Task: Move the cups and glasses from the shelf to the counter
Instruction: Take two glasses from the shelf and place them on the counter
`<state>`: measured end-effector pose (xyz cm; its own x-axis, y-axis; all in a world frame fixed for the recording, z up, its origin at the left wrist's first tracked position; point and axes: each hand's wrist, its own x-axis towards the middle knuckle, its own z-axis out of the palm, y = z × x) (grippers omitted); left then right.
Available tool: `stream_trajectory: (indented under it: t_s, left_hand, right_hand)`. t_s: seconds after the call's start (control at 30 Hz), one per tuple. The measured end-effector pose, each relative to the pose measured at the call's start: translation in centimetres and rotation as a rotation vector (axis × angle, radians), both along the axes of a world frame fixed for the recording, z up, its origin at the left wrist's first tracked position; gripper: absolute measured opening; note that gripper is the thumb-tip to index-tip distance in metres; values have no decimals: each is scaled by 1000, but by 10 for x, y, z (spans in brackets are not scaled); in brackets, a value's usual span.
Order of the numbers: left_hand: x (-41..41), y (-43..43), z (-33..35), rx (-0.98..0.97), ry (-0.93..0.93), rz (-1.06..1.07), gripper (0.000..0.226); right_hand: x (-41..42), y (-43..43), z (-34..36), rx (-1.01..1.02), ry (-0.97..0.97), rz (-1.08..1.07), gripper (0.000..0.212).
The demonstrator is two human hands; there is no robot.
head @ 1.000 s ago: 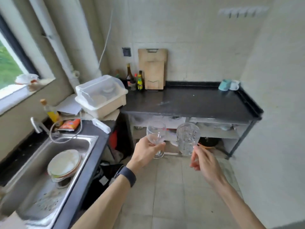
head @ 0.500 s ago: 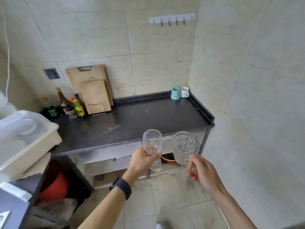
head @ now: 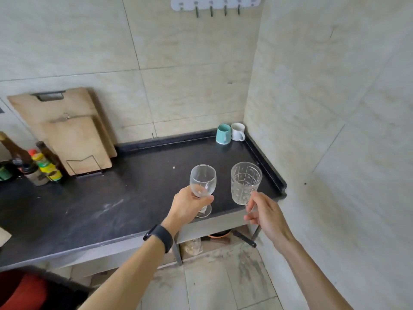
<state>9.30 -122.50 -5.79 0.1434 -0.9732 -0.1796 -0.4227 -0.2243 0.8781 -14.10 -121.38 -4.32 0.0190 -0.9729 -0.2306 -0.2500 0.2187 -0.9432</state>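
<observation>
My left hand (head: 187, 205) grips a plain clear wine glass (head: 203, 180) around the bottom of its bowl, upright above the front part of the black counter (head: 93, 206). My right hand (head: 266, 214) pinches the stem of a patterned cut-glass goblet (head: 245, 182), held upright just right of the wine glass, over the counter's front right corner. A teal mug (head: 223, 133) and a white mug (head: 237, 131) stand in the counter's back right corner. The shelf below the counter is mostly hidden; an orange dish (head: 218, 234) shows there.
Two wooden cutting boards (head: 71, 133) lean on the back wall at the left. Several bottles (head: 42, 164) stand at the far left of the counter. A tiled wall (head: 335, 130) closes the right side. A hook rail (head: 215, 4) hangs above. Something red (head: 24, 291) sits low left.
The view has turned right and closer to the counter; the sink and dish box have left the frame. Both hands have carried the glasses up from shelf height to over the counter's front edge.
</observation>
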Motion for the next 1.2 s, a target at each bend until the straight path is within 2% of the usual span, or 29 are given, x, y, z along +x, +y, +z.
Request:
stream_trajectory:
  t_s: [0.37, 0.5, 0.7, 0.97, 1.2]
  left_hand:
    - [-6, -188, -59, 163, -21, 108, 14]
    - [-21, -257, -81, 268, 56, 194, 24]
    - [-34, -340, -115, 340, 173, 376, 25]
    - [-3, -417, -168, 411, 169, 497, 35]
    - [53, -484, -210, 375, 143, 533, 38]
  right_hand:
    - [-6, -218, -79, 144, 36, 72, 34]
    - [-11, -297, -105, 206, 116, 143, 35]
    - [-3, -395, -139, 284, 216, 250, 41]
    - [44, -476, -195, 362, 199, 353, 36]
    - [103, -528, -240, 366, 101, 325, 32]
